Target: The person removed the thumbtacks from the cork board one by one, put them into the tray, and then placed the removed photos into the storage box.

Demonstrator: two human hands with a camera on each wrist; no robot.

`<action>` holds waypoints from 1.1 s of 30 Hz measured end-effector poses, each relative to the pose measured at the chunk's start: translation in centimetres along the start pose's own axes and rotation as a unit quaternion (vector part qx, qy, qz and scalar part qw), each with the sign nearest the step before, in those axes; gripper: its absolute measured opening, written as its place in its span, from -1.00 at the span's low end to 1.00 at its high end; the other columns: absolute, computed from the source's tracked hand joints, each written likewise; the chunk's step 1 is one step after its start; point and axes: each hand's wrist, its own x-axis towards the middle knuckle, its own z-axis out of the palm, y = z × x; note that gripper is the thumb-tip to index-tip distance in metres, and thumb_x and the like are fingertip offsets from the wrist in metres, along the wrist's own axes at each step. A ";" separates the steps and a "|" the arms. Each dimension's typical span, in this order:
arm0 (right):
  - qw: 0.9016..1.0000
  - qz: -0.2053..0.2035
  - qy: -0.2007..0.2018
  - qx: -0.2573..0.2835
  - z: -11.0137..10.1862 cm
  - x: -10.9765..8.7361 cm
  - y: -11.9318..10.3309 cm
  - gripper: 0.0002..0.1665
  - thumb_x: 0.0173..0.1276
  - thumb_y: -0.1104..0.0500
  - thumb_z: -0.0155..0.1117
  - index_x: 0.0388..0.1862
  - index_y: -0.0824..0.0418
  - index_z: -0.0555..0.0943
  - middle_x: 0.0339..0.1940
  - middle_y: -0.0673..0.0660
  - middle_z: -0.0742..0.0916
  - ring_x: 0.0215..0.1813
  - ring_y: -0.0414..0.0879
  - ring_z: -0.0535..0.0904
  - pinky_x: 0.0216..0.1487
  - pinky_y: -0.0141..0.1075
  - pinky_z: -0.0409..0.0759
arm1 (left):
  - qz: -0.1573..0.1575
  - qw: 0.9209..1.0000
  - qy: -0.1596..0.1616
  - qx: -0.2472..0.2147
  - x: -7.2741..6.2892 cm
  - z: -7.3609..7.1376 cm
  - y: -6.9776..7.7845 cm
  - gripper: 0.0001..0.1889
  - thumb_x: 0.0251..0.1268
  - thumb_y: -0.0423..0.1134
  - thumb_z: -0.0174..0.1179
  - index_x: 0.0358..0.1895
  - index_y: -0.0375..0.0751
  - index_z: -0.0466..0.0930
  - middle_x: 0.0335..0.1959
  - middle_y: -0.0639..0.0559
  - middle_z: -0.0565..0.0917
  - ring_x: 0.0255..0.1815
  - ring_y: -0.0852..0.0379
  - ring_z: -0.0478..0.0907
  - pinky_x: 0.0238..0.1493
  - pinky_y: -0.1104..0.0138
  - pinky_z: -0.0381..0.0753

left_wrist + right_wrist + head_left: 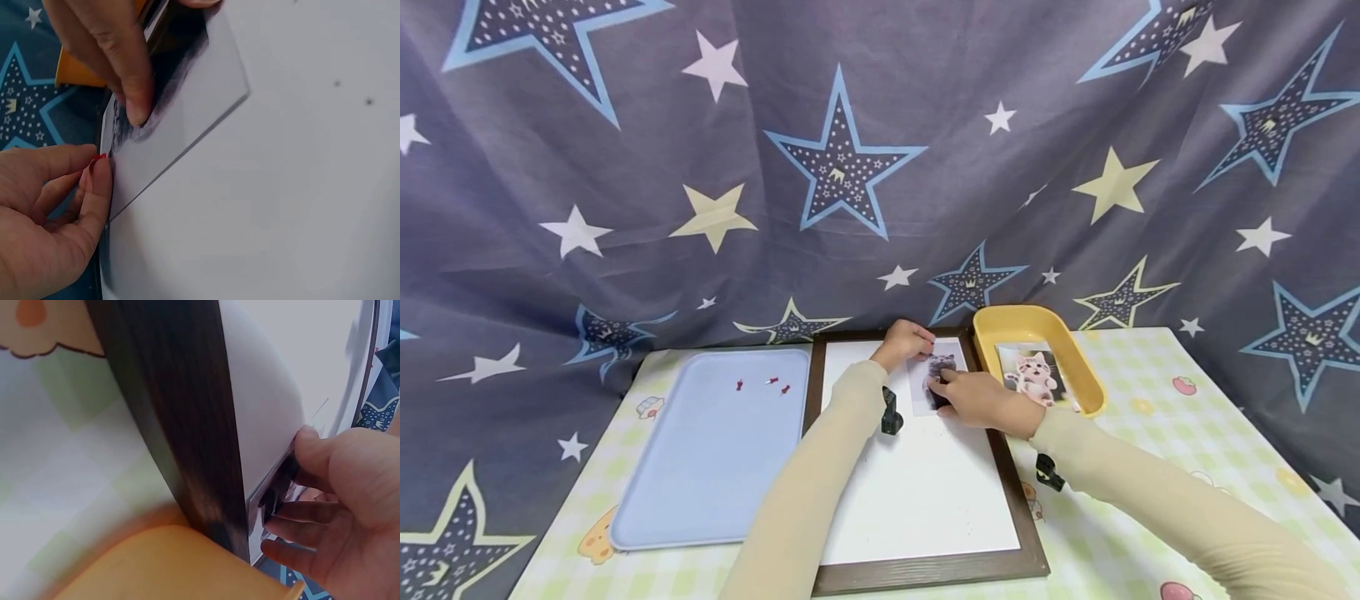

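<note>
A photo of a grey cat lies on the upper right part of a white board with a dark wooden frame. My left hand is at the photo's top edge, pinching a red push pin between thumb and fingertips. The pin's point is hidden. My right hand lies across the photo from the right, its fingertips pressing on the cat picture. In the right wrist view, the right thumb touches near the photo's edge, with the other fingers slightly bent and spread.
Left of the board is a light blue tray with three red push pins near its top. A yellow basket stands to the right, holding a picture of a cartoon cat. A star-patterned curtain hangs behind the checked tablecloth.
</note>
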 end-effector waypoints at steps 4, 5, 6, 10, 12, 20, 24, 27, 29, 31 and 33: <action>1.000 -0.002 0.005 0.004 0.0 0.0 0.0 -0.41 0.47 -0.04 0.30 0.37 0.21 0.56 0.21 0.33 0.65 0.02 0.20 0.72 -0.03 0.04 0.72 | -0.010 1.000 -0.017 -0.012 0.1 -0.3 0.0 -0.72 0.27 -0.55 0.25 0.04 -0.54 0.68 0.01 -0.34 0.74 -0.17 0.05 0.73 -0.02 0.32 0.77; 1.000 -0.003 0.005 0.006 0.0 0.1 0.0 -0.40 0.47 -0.04 0.30 0.38 0.21 0.56 0.20 0.33 0.65 0.02 0.20 0.72 -0.03 0.04 0.72 | -0.015 1.000 -0.019 -0.016 0.2 -0.3 -0.1 -0.72 0.27 -0.55 0.25 0.04 -0.53 0.69 0.01 -0.34 0.74 -0.19 0.08 0.72 -0.03 0.34 0.76; 1.000 -0.003 0.004 0.007 0.0 0.1 0.0 -0.40 0.47 -0.04 0.30 0.38 0.21 0.56 0.20 0.33 0.65 0.02 0.21 0.72 -0.03 0.04 0.72 | -0.020 0.999 -0.020 -0.018 0.3 -0.4 -0.1 -0.72 0.28 -0.55 0.26 0.04 -0.52 0.69 0.01 -0.33 0.75 -0.22 0.11 0.71 -0.04 0.36 0.76; 1.000 0.000 0.001 0.012 0.1 0.2 0.1 -0.39 0.46 -0.05 0.31 0.39 0.19 0.56 0.18 0.32 0.65 0.00 0.20 0.72 -0.06 0.04 0.72 | -0.033 0.999 -0.018 -0.021 0.8 -0.3 -0.3 -0.74 0.26 -0.54 0.29 0.01 -0.50 0.71 -0.05 -0.28 0.78 -0.39 0.24 0.63 -0.18 0.45 0.74; 1.000 0.003 -0.001 0.018 0.1 0.2 0.1 -0.38 0.45 -0.05 0.31 0.40 0.18 0.55 0.20 0.32 0.64 0.02 0.21 0.71 -0.06 0.05 0.72 | -0.036 0.999 -0.019 -0.019 0.9 -0.3 -0.4 -0.74 0.25 -0.53 0.30 0.00 -0.49 0.72 -0.09 -0.25 0.79 -0.46 0.28 0.59 -0.25 0.49 0.72; 0.999 0.012 -0.005 0.043 0.1 0.1 0.1 -0.39 0.46 -0.03 0.31 0.41 0.19 0.54 0.38 0.41 0.56 0.27 0.28 0.62 0.10 0.09 0.70 | -0.034 0.999 -0.032 -0.018 1.0 -0.4 -0.4 -0.74 0.26 -0.52 0.30 0.01 -0.48 0.72 -0.04 -0.27 0.77 -0.41 0.26 0.59 -0.19 0.45 0.74; 0.999 0.009 0.004 0.044 1.0 0.4 0.7 -0.40 0.48 -0.03 0.28 0.41 0.18 0.54 0.39 0.42 0.55 0.32 0.27 0.59 0.16 0.11 0.67 | -0.031 0.999 -0.032 -0.009 0.9 -0.3 -0.2 -0.74 0.28 -0.52 0.29 0.02 -0.48 0.72 0.01 -0.28 0.76 -0.38 0.24 0.60 -0.15 0.43 0.74; 0.999 0.008 0.009 0.042 1.1 0.4 0.7 -0.42 0.49 -0.01 0.28 0.39 0.20 0.55 0.38 0.43 0.57 0.33 0.27 0.58 0.15 0.10 0.68 | -0.029 0.999 -0.025 0.006 0.9 -0.2 -0.2 -0.76 0.28 -0.51 0.30 -0.01 -0.46 0.73 0.00 -0.28 0.76 -0.41 0.25 0.59 -0.17 0.43 0.73; 0.999 0.007 0.013 0.040 1.1 0.4 0.5 -0.42 0.48 -0.02 0.28 0.39 0.20 0.55 0.37 0.43 0.57 0.33 0.28 0.58 0.13 0.10 0.69 | -0.029 0.999 -0.020 0.022 0.9 -0.1 -0.2 -0.78 0.28 -0.50 0.31 -0.03 -0.44 0.74 -0.02 -0.27 0.77 -0.44 0.26 0.58 -0.19 0.44 0.73; 0.999 0.008 0.010 0.039 0.4 0.0 0.0 -0.43 0.48 0.01 0.29 0.38 0.23 0.56 0.36 0.44 0.57 0.33 0.28 0.58 0.11 0.09 0.69 | -0.030 0.999 -0.014 0.036 1.0 0.1 -0.3 -0.80 0.27 -0.49 0.32 -0.06 -0.42 0.76 -0.06 -0.25 0.78 -0.48 0.28 0.57 -0.24 0.46 0.72; 0.999 0.008 0.013 0.039 0.5 0.0 0.0 -0.43 0.48 0.02 0.29 0.37 0.23 0.56 0.35 0.44 0.58 0.32 0.29 0.59 0.10 0.09 0.70 | -0.033 0.998 -0.007 0.046 1.2 0.2 -0.4 -0.81 0.26 -0.48 0.33 -0.09 -0.40 0.77 -0.09 -0.22 0.79 -0.51 0.29 0.56 -0.28 0.48 0.70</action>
